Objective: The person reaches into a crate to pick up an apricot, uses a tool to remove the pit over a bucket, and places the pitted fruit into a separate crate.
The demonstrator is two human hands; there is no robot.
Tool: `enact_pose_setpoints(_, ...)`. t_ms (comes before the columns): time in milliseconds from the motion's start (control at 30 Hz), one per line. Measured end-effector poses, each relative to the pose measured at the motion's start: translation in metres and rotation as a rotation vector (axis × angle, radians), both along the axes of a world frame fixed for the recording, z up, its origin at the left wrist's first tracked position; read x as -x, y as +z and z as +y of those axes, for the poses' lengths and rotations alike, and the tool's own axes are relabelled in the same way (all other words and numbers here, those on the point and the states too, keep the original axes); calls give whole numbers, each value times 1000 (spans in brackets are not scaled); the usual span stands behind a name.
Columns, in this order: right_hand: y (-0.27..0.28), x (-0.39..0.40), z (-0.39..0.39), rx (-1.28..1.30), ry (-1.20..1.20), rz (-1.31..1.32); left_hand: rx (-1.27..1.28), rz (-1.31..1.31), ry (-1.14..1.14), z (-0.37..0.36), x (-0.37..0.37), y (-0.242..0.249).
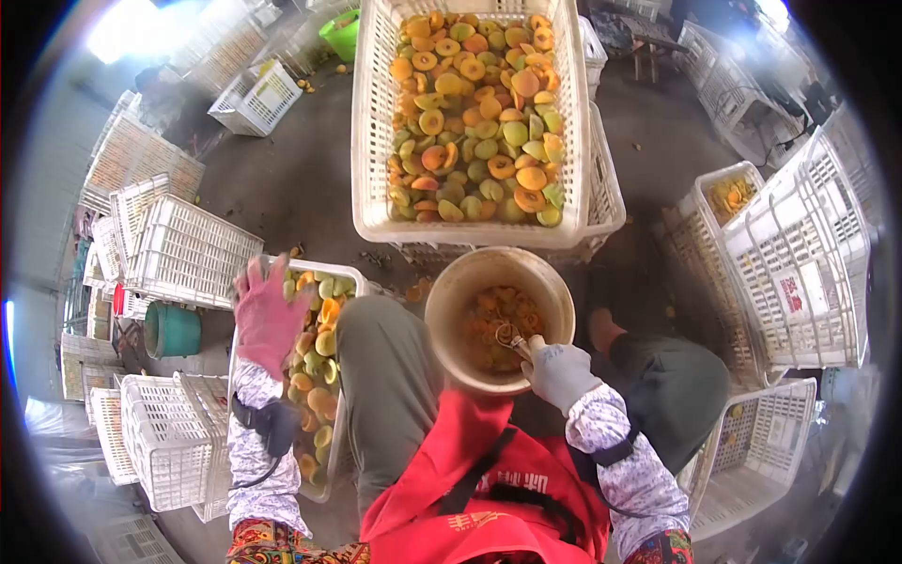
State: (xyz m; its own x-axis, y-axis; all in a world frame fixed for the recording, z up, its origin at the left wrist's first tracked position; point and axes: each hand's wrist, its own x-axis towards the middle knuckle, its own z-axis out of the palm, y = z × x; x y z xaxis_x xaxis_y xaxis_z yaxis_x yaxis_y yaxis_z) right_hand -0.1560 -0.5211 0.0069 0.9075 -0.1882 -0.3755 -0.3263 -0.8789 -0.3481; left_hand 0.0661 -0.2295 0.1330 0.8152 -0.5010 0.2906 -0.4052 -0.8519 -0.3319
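Observation:
My left hand (267,318), in a pink glove, is over the left edge of a white crate (331,484) of apricot halves beside my left leg. Its fingers are spread and no fruit shows in it. My right hand (561,374), in a pale grey glove, is closed round the handle of a small metal tool (512,340) with a looped end. The tool reaches over the inside of a cream bucket (438,315) between my knees. Orange fruit pieces (498,315) lie at the bottom of the bucket.
A large white crate (373,141) full of halved apricots (474,122) stands ahead, on another crate. Stacked white crates (193,249) line the left, near a green bucket (173,331). More crates (799,273) stand at the right. A bright green tub (340,36) is at the back.

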Motion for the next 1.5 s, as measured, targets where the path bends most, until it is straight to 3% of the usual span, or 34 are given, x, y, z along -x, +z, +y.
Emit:
enact_pose_setpoints(100,30,-11,-3,-58,-63,-76,458,275,-269,-74,-27,13)
enact_pose_setpoints(133,31,-10,-4,-44,-87,-214,513,350,-292,-106,-42,2)
enact_pose_setpoints(167,36,-10,-7,-37,-81,-217,674,664,-217,-141,-54,0)
enact_pose_setpoints(267,45,-6,-14,-41,-78,-545,421,685,-124,-220,-117,-53)
enact_pose_setpoints(367,48,-2,-17,-64,-100,-649,140,475,-139,-248,-138,-98)
enact_pose_setpoints(433,51,-4,-19,-113,-129,-559,257,571,109,-267,-146,-106)
enact_pose_setpoints(500,51,-9,-23,-132,-121,-517,338,639,43,-250,-149,-102)
enact_pose_setpoints(600,58,-21,-31,-154,-96,-583,873,753,-179,-225,-143,-101)
enact_pose_setpoints(633,59,-27,-34,-197,-102,-614,865,762,-166,-215,-140,-105)
enact_pose_setpoints(700,68,-45,-39,-88,63,-801,1865,1826,-291,-189,-122,-114)
enact_pose_setpoints(733,63,-55,-33,-100,-68,-825,1805,1628,-378,-189,-96,-107)
enact_pose_setpoints(767,71,-67,-30,-123,-97,-876,1761,1348,-715,-167,-73,-145)
enact_pose_setpoints(833,81,-83,-22,-101,-117,-873,1742,1412,-563,-169,-29,-100)
enact_pose_setpoints(933,97,-89,-7,-41,-154,-658,1305,1012,-655,-173,12,-65)
enact_pose_setpoints(1067,84,-79,-2,-11,-137,-646,728,616,-672,-169,19,-69)
enact_pose_setpoints(1100,84,-77,-3,1,-108,-688,729,617,-672,-171,21,-75)
enact_pose_setpoints(1133,83,-75,-3,13,-80,-730,1511,1202,-507,-177,26,-78)
enact_pose_setpoints(1167,80,-73,-3,15,-83,-728,2279,1768,-176,-181,28,-84)
enact_pose_setpoints(1200,76,-73,-2,30,-94,-661,2348,1986,7,-176,17,-106)
enact_pose_setpoints(1233,74,-73,-2,44,-103,-593,2281,2079,-49,-173,22,-105)
enact_pose_setpoints(1367,73,-66,10,-65,-164,-512,2163,2091,-164,-173,31,-104)
enact_pose_setpoints(1433,74,-65,13,-94,-190,-309,2131,2081,-175,-174,34,-102)
enact_pose_setpoints(1467,70,-62,10,-100,-188,-296,2114,2078,-178,-175,35,-102)
enact_pose_setpoints(1500,65,-60,4,-259,-68,-483,2099,2064,-193,-176,36,-100)
